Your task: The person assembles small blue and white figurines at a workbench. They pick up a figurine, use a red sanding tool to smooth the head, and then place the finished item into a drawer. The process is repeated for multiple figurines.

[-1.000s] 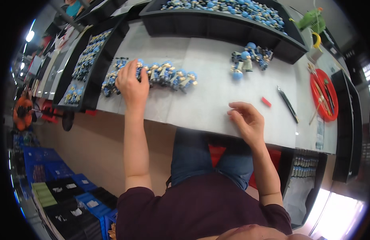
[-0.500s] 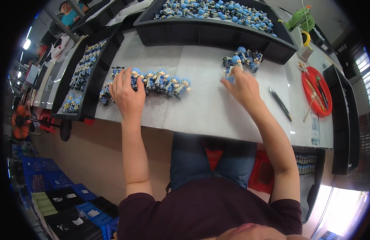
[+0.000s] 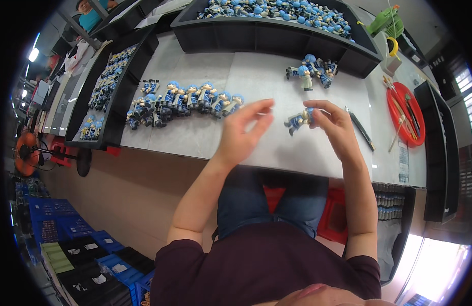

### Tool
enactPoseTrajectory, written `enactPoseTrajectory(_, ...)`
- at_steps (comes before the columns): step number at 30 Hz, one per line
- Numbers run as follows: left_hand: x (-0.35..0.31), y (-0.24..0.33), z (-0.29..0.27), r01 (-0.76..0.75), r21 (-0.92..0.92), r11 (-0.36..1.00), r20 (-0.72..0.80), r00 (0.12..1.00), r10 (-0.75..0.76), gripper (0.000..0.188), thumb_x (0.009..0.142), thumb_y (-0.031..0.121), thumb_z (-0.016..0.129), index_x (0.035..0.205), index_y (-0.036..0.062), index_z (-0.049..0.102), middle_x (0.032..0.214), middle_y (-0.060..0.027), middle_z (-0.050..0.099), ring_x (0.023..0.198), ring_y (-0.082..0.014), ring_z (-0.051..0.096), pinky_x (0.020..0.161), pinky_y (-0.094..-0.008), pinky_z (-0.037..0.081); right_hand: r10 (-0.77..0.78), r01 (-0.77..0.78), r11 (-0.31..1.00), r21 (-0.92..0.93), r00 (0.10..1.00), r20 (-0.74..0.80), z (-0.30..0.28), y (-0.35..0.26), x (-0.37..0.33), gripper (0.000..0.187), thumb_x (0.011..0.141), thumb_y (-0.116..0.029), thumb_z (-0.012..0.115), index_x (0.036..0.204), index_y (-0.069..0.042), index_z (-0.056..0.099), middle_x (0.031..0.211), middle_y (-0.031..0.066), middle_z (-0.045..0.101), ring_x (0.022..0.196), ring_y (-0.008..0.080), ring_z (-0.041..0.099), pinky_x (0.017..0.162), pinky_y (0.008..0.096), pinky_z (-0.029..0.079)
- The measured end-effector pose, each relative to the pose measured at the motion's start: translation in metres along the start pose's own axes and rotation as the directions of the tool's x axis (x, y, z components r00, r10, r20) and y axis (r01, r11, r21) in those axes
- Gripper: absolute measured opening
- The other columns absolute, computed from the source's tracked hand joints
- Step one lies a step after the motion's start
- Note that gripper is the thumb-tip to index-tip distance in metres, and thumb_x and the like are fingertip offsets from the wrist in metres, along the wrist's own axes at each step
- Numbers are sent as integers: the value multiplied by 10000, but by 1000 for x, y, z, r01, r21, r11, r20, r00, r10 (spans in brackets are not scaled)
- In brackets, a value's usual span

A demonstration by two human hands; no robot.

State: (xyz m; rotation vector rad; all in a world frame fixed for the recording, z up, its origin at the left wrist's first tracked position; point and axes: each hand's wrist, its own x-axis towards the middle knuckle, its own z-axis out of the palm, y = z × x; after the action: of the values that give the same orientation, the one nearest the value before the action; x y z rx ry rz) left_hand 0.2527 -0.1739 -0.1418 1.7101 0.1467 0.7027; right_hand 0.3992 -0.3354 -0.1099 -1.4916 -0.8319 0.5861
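Observation:
Between the thumb and fingers of my right hand [image 3: 334, 125] is a small blue-haired figurine [image 3: 298, 121], tilted with its legs toward the left. My left hand [image 3: 244, 131] is in the air beside it, thumb and fingers apart and nothing in them. On the left of the white work surface [image 3: 215, 143], a row of similar figurines [image 3: 192, 99] stands or leans close together, with several lying at its left end. A smaller cluster of figurines [image 3: 325, 71] rests beyond my right hand, below the large bin.
A large black bin [image 3: 277, 38] full of figurines spans the back. A black tray [image 3: 125, 97] with figurine rows stands left. On the right lie a craft knife [image 3: 362, 130], a red tray [image 3: 419, 135] with tools, a tape dispenser [image 3: 391, 64] and a green fan [image 3: 385, 24].
My left hand has left the figurine row and moved right, toward the middle. My right hand has drawn a figurine from the right cluster nearer to me.

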Motion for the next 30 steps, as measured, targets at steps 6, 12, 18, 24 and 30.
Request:
enactPoseTrajectory(6, 12, -2, 37, 440, -448, 778, 362, 885, -292, 334, 906, 123, 493, 1217, 2, 483, 1065, -114, 589, 938, -153, 579, 784, -286, 496, 14, -2, 996, 87, 990, -138, 18, 6, -9, 278, 842, -159, 615, 1034, 35, 567, 842, 66, 611, 719, 98, 568, 632, 220, 477)
enactPoseTrajectory(12, 6, -15, 43, 431, -580, 692, 227, 900, -371, 330, 881, 86, 524, 1201, 7, 500, 1026, -73, 600, 900, -138, 584, 781, -272, 497, -60, 103, 985, 135, 954, -293, 36, 33, -31, 211, 868, -103, 562, 1018, 45, 543, 945, 86, 586, 797, 116, 578, 659, 237, 496)
enactPoseTrajectory(18, 2, -20, 44, 390, -615, 685, 166, 914, -371, 305, 882, 102, 530, 1175, 17, 522, 993, -58, 606, 894, -135, 579, 783, -285, 484, -11, 59, 976, 210, 975, -222, 42, 49, -42, 186, 880, -70, 532, 1019, 53, 550, 924, 88, 600, 816, 121, 580, 706, 253, 502)
enactPoseTrajectory(24, 0, -21, 44, 381, -602, 702, 151, 917, -368, 260, 890, 122, 524, 1129, 23, 545, 989, -63, 610, 885, -146, 582, 790, -300, 478, -25, 67, 982, 176, 973, -231, 42, 47, -43, 178, 885, -50, 517, 1021, 59, 550, 923, 95, 604, 821, 126, 584, 711, 254, 504)
enactPoseTrajectory(30, 1, -24, 44, 388, -614, 688, 155, 913, -376, 273, 895, 122, 514, 1148, 22, 532, 1006, -70, 607, 906, -151, 578, 801, -304, 470, -10, 54, 978, 201, 977, -214, 42, 49, -44, 185, 878, -55, 532, 1022, 58, 550, 920, 97, 608, 815, 128, 585, 716, 253, 496)
